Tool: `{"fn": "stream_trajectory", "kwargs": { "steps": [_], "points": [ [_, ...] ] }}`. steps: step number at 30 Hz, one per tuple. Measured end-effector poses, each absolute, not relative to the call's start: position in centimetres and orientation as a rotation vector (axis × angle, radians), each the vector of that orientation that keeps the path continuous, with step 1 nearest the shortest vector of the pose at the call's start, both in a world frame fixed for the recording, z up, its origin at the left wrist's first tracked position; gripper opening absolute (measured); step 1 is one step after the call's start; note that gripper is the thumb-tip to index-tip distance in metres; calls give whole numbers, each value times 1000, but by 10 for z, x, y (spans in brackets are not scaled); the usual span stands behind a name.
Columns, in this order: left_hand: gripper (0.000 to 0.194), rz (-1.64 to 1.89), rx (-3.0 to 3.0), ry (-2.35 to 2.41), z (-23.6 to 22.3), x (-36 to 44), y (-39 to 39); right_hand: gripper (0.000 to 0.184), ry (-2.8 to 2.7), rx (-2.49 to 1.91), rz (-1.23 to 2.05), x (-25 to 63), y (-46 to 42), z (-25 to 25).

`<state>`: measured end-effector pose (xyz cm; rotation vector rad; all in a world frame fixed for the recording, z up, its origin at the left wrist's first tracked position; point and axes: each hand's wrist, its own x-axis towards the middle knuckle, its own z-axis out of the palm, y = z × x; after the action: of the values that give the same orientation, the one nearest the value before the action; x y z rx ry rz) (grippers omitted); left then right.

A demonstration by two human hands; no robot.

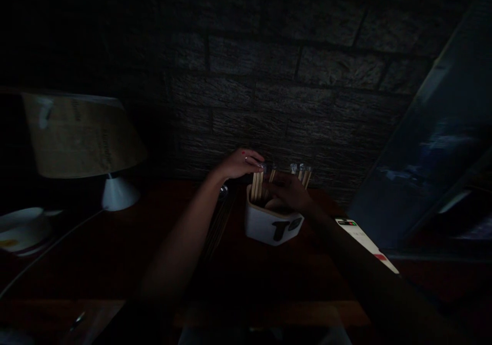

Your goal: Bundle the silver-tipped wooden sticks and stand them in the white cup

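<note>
A white box-shaped holder point(265, 226) with a dark letter T on its front stands on the dark wooden table. Wooden chopsticks point(257, 185) in clear wrappers stand upright in it, in a bundle at its left, with more chopsticks point(306, 176) at its right. My left hand point(239, 164), with a ring on one finger, is closed at the top ends of the left bundle. From the other side my right hand point(291, 192) reaches over the holder, its fingers curled against the same bundle. Deep shadow hides part of its fingertips.
A lamp with a printed shade point(73, 137) and white base point(120, 195) stands left, its cord point(49, 250) crossing the table. A white bowl point(25, 229) sits at far left. A lit phone point(363, 242) lies beside my right forearm. A stone-block wall point(246, 91) rises behind.
</note>
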<state>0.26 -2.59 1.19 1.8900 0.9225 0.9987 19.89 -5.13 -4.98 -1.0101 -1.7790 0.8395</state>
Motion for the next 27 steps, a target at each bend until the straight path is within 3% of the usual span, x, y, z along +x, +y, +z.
{"fn": "stream_trajectory", "kwargs": {
  "steps": [27],
  "points": [
    [22, 1025, 1912, 916, 12, 1, -24, 32, -1648, -929, 754, 195, -60, -44]
  ]
}}
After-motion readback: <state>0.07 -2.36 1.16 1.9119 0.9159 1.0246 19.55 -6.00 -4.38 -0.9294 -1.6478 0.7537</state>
